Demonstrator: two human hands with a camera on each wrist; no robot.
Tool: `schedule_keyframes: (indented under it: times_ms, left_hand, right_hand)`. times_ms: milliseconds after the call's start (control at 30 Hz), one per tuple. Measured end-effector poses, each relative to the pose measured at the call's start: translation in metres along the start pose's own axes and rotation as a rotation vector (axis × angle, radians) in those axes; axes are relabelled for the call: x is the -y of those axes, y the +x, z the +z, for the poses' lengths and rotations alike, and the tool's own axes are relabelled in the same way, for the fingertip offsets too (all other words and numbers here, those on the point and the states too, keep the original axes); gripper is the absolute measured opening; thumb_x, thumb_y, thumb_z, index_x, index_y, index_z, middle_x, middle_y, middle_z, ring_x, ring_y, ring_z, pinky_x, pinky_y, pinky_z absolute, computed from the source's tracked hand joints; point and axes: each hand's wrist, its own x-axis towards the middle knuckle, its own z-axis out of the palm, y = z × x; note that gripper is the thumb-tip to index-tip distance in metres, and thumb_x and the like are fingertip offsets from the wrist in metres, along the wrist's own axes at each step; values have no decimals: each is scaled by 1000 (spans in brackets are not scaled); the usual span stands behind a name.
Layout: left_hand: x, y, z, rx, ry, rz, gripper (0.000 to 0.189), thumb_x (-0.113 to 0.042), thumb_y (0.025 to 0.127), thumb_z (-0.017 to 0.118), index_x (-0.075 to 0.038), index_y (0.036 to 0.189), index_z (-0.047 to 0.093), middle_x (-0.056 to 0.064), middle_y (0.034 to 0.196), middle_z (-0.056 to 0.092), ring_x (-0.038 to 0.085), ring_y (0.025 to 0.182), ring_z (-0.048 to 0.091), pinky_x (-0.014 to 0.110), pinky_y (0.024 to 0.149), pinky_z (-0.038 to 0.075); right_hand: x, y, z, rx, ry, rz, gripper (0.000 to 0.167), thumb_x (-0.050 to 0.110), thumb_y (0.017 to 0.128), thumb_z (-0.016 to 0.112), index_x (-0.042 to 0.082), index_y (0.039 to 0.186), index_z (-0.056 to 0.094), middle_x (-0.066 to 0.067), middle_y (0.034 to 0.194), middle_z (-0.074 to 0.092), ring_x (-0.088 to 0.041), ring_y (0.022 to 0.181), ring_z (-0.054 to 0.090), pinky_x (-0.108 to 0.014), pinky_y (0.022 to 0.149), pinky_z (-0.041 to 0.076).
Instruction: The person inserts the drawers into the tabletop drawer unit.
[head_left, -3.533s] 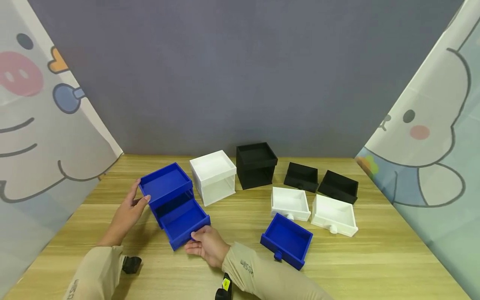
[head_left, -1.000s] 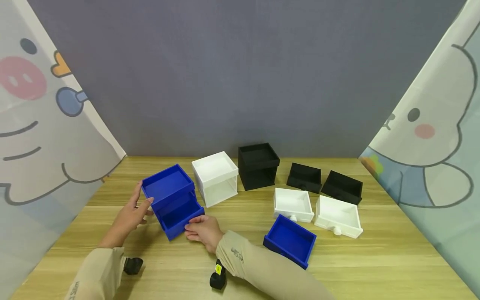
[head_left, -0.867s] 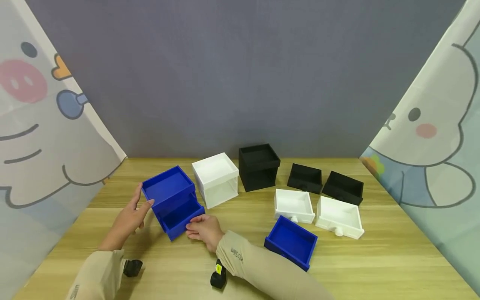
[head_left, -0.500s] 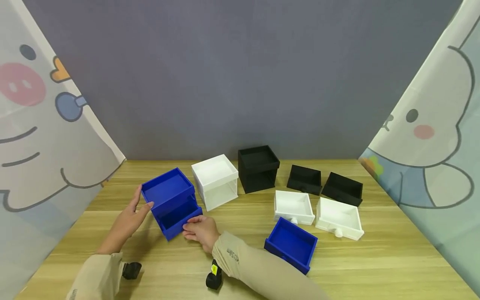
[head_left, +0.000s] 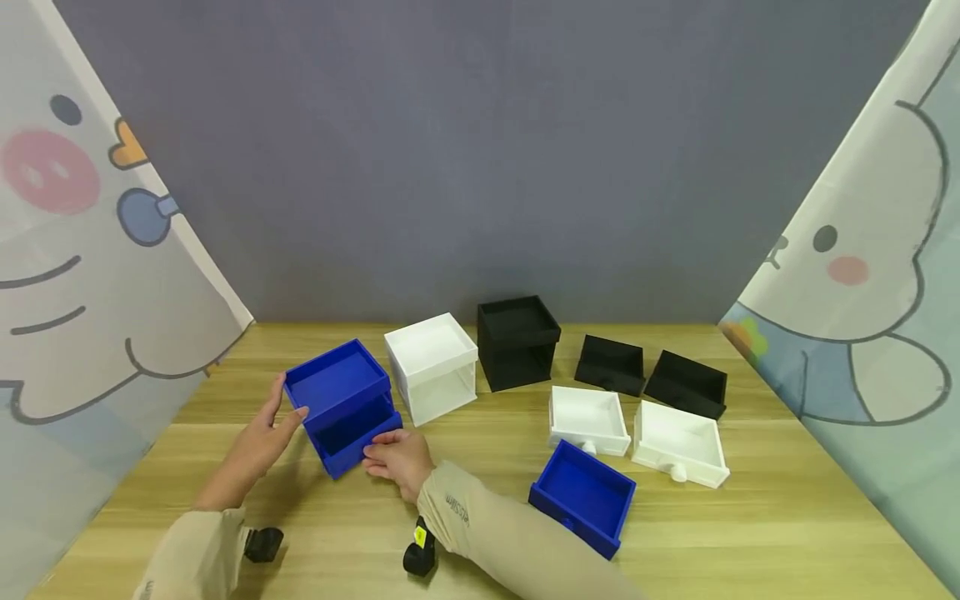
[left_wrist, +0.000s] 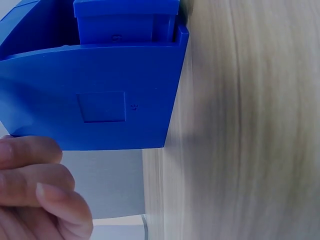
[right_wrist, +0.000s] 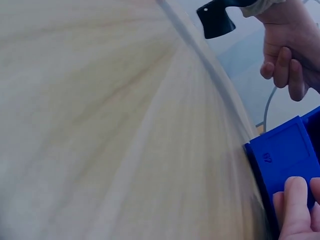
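Observation:
A blue cabinet frame (head_left: 335,382) with a tray-like top stands angled at the left of the table. My left hand (head_left: 255,447) holds its left side, the thumb on the front corner of the top rim and a finger along the side. In its lower opening sits a blue drawer (head_left: 349,457), mostly inside, its front panel still sticking out. My right hand (head_left: 400,461) pinches the drawer at the middle of its front, hiding the knob. The right wrist view shows fingertips (right_wrist: 296,192) against the blue drawer front (right_wrist: 284,150).
White (head_left: 431,357) and black (head_left: 517,337) cabinet frames stand right of the blue one. Farther right lie a second blue drawer (head_left: 587,492), two white drawers (head_left: 588,412) and two black drawers (head_left: 611,361). A grey wall (head_left: 480,167) closes off the back.
The blue drawer has slid deeper into the blue cabinet over the past seconds, my right hand moving inward with it. My left hand keeps its hold; the head view has shifted slightly.

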Motion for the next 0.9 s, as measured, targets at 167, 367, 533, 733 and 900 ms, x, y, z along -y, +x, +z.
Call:
schedule_keyframes:
  times_ms: [167, 367, 533, 733, 900]
  left_hand:
    - [3, -1, 6, -25, -30, 23, 79, -48, 101, 37, -22, 151, -20, 41, 148, 8, 47, 82, 59, 45, 58, 49]
    - [3, -2, 4, -43, -64, 14, 79, -48, 101, 38, -25, 151, -18, 45, 143, 15, 10, 40, 27, 27, 38, 33]
    - [1, -1, 0, -47, -71, 27, 79, -48, 101, 39, -26, 151, -18, 44, 144, 15, 10, 39, 28, 27, 38, 32]
    - [1, -1, 1, -37, -80, 29, 78, -48, 101, 39, -27, 151, -18, 44, 142, 20, 10, 39, 27, 27, 38, 32]
    - [1, -3, 3, -34, -95, 15, 78, -48, 101, 39, -28, 151, -18, 44, 142, 20, 11, 40, 27, 27, 38, 32]
  right_hand:
    - [1, -2, -1, -14, -5, 23, 11, -16, 82, 63, -6, 86, 62, -13, 77, 65, -13, 60, 62, -29, 63, 55]
    - [4, 1, 8, -36, -15, 17, 12, -17, 82, 62, -6, 86, 63, -16, 80, 65, -14, 63, 64, -30, 64, 55]
    - [3, 4, 14, -54, -3, 0, 11, -16, 82, 63, -5, 86, 62, -16, 78, 66, -15, 63, 64, -29, 62, 55]
    - [3, 5, 13, -53, 5, -11, 9, -15, 82, 63, -8, 87, 62, -16, 75, 66, -14, 61, 63, -27, 60, 55]
    - [2, 6, 14, -55, -10, -8, 8, -14, 83, 63, -8, 88, 62, -17, 76, 66, -15, 63, 64, -27, 60, 55]
